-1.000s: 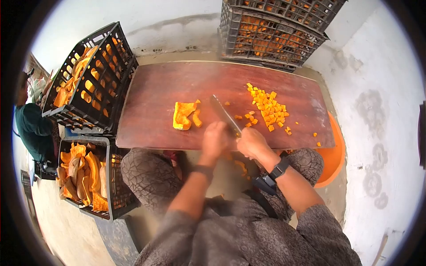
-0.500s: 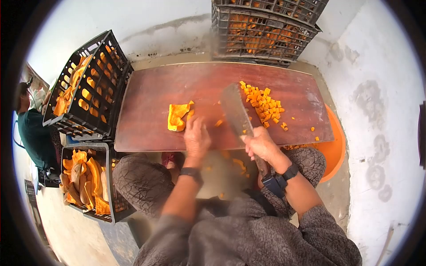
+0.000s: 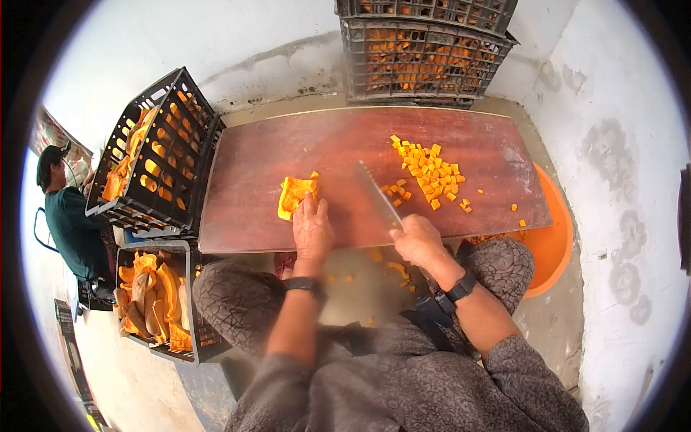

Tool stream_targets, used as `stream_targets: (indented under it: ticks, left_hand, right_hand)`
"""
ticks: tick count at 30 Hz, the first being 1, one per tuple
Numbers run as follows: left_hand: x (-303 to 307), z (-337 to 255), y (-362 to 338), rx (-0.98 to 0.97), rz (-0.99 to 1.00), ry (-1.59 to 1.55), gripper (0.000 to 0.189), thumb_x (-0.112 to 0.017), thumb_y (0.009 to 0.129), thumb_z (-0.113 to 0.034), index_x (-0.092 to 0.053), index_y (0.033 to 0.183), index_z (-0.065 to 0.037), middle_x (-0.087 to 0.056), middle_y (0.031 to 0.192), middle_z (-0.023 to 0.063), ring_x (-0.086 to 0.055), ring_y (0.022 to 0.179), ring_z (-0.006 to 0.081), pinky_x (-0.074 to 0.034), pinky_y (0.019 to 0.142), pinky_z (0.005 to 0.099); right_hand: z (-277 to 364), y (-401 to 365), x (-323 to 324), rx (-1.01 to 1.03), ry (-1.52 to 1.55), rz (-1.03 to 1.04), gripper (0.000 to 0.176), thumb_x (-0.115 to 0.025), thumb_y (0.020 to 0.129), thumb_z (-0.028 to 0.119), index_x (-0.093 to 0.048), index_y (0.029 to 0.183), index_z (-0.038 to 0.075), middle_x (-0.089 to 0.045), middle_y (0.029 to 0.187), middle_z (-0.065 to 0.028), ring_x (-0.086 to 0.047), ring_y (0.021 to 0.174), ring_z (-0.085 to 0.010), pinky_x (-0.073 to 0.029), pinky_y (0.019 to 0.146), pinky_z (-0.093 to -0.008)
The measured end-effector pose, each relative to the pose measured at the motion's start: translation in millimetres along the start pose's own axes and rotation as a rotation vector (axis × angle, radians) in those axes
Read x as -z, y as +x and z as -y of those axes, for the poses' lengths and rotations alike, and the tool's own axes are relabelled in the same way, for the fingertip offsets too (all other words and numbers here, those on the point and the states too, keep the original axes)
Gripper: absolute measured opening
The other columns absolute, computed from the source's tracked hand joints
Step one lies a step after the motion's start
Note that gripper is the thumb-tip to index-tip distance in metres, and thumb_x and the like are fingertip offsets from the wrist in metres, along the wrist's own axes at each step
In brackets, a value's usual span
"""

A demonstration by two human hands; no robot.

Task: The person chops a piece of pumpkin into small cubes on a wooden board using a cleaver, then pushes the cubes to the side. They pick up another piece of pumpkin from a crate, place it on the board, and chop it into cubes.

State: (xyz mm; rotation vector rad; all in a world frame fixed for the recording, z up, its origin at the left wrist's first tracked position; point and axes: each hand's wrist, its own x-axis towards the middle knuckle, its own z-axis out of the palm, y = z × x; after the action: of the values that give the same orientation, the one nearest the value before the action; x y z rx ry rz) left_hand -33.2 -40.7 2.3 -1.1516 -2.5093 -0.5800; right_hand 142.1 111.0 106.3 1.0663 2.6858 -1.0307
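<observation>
On my feed, the pumpkin slab (image 3: 290,194), squarish with no clear long axis, lies on the left half of the board (image 3: 245,155), just beyond my nearer left hand (image 3: 313,230). Its fingers touch the slab's right edge; I can't tell whether they pinch. My right hand (image 3: 419,241) is closed around the knife (image 3: 377,192), metal blade slanting over the glossy reddish board's middle. Blocky orange cubes (image 3: 436,174) cover its right half loosely.

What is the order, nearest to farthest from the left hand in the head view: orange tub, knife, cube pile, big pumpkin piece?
1. Big pumpkin piece: at the left hand.
2. Knife: rightward, in the right hand.
3. Cube pile: farther right, on the table.
4. Orange tub: far right, past the table edge.
</observation>
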Motion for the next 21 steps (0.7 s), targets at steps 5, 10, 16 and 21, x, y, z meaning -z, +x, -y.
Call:
stream_targets:
  ticks: [5,10,16,21]
  left_hand:
    - [-1.4,-3.9,8.4,0.037,-0.006,-0.047,0.027,-0.062,0.080,-0.005,-0.062,0.107,-0.002,-0.053,0.128,0.0260,-0.053,0.115,0.0416,-0.044,0.098,0.0477]
    - [-9.1,-9.8,9.6,0.036,-0.092,-0.195,0.013,-0.065,0.078,-0.002,-0.064,0.091,-0.003,-0.058,0.114,0.0204,-0.055,0.106,0.0390,-0.046,0.094,0.0471]
    - [-2.3,-20.8,4.8,-0.039,0.017,-0.476,0.016,-0.066,0.081,-0.005,-0.067,0.096,-0.003,-0.060,0.112,0.0208,-0.056,0.105,0.0407,-0.049,0.091,0.0469]
    - [-1.0,-19.5,1.5,-0.083,0.046,-0.518,0.023,-0.072,0.082,-0.010,-0.068,0.104,-0.004,-0.061,0.117,0.0186,-0.058,0.111,0.0379,-0.050,0.094,0.0430]
  right_hand:
    - [-5.8,0.8,3.5,-0.108,0.150,0.055,0.033,-0.063,0.090,0.027,-0.068,0.095,-0.005,-0.068,0.096,-0.0274,-0.064,0.097,-0.0448,-0.050,0.086,-0.0494]
    - [-3.2,-0.9,-6.1,-0.076,0.104,0.077,0.033,-0.062,0.090,0.027,-0.068,0.094,-0.005,-0.067,0.095,-0.0287,-0.064,0.096,-0.0448,-0.049,0.085,-0.0504]
    - [-5.2,4.1,-10.3,-0.055,0.100,0.080,0.033,-0.062,0.091,0.027,-0.068,0.092,-0.005,-0.066,0.096,-0.0293,-0.063,0.097,-0.0457,-0.048,0.086,-0.0513]
    - [-3.1,2.6,-10.4,-0.049,0.097,0.048,0.034,-0.062,0.091,0.027,-0.068,0.093,-0.006,-0.066,0.096,-0.0297,-0.063,0.096,-0.0455,-0.049,0.086,-0.0510]
